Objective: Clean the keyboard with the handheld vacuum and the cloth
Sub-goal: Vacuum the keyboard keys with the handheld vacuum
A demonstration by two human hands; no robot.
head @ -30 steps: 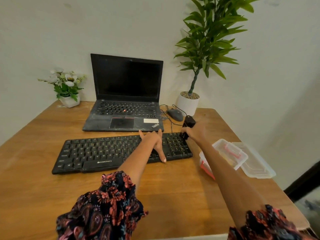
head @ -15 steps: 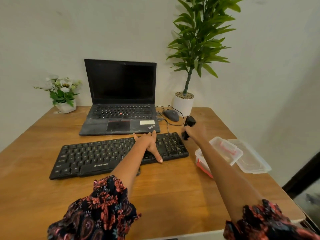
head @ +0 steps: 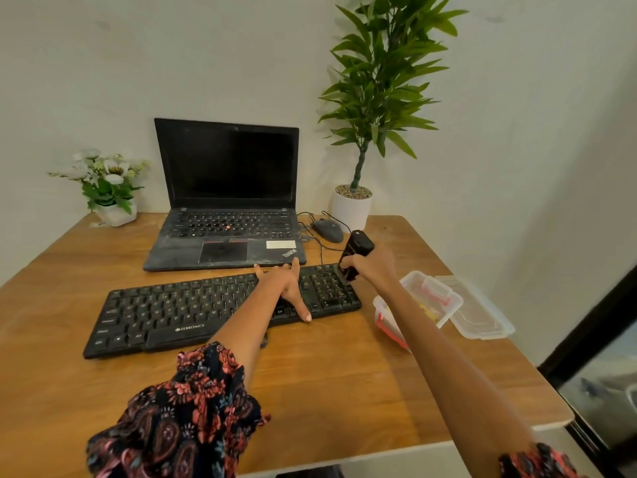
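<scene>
Black keyboard (head: 220, 312) lies on the counter (head: 327, 381); flat left hand (head: 283, 287) steadies it, right hand (head: 370, 267) grips the handheld vacuum (head: 355, 254) over the number pad. Vacuuming underway; no cloth visible, wiping remains.

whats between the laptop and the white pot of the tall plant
In the head view, a dark mouse lies on the table between the laptop and the white pot, with its thin black cable looping beside it.
</scene>
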